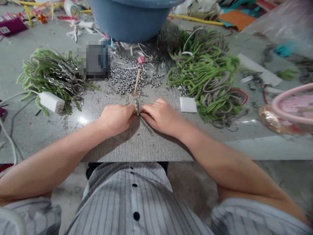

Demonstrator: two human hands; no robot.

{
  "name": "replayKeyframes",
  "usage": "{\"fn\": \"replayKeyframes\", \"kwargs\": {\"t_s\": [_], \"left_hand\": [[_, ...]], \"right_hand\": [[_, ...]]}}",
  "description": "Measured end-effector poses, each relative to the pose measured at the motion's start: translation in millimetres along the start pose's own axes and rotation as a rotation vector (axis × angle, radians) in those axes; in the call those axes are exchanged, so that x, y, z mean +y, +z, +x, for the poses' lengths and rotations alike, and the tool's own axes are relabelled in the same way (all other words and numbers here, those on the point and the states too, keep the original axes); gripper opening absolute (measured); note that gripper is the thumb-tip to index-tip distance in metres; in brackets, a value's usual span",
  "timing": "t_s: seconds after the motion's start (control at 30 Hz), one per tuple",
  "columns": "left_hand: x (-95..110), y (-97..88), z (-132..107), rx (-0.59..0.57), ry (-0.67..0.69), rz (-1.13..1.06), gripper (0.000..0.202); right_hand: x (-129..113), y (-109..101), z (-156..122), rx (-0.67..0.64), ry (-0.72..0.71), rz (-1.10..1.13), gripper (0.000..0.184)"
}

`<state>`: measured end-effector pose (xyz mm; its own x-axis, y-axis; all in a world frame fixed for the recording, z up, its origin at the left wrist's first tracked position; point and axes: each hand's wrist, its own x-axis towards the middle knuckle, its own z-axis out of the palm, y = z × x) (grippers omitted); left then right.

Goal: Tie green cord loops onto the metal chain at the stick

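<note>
My left hand and my right hand meet at the middle of a grey textured board. Both are closed in a pinch on a small metal clasp with a key ring between the fingertips. A thin tan strip runs from the ring away from me, over a heap of small silver metal rings. What the fingertips do to the clasp is hidden.
A pile of green and grey cords with metal clasps lies at the left, a bigger one at the right. A blue basin stands behind. White charger, white pad, pink-rimmed object.
</note>
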<state>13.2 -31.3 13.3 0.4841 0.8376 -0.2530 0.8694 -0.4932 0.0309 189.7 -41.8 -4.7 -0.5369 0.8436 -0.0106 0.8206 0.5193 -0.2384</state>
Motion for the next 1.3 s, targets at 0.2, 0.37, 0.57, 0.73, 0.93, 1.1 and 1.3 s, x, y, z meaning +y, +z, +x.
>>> {"fn": "replayKeyframes", "kwargs": {"t_s": [0.2, 0.37, 0.57, 0.73, 0.93, 1.1, 1.3], "left_hand": [[-1, 1.3, 1, -0.001, 0.000, -0.016, 0.035], [-1, 1.9, 2, 0.004, 0.003, -0.033, 0.035], [-1, -3.9, -1, -0.018, 0.039, -0.047, 0.032], [-2, -8.0, -2, -0.029, 0.102, -0.032, 0.029], [-4, -7.6, -2, -0.037, 0.127, -0.005, 0.027], [-4, -5.2, -2, 0.010, 0.062, 0.010, 0.040], [-5, -5.9, -2, -0.010, 0.041, 0.024, 0.036]], "right_hand": [[-3, 0, -2, -0.020, 0.129, 0.016, 0.024], [-6, -1, -2, -0.052, 0.194, 0.037, 0.022], [-6, -8, 0, -0.141, 0.185, 0.061, 0.014], [-4, -11, 0, -0.196, 0.134, 0.065, 0.012], [-6, -12, -2, -0.198, 0.132, 0.024, 0.014], [-5, -8, -2, -0.099, 0.190, -0.004, 0.029], [-1, -4, -3, -0.065, 0.165, 0.032, 0.031]]}}
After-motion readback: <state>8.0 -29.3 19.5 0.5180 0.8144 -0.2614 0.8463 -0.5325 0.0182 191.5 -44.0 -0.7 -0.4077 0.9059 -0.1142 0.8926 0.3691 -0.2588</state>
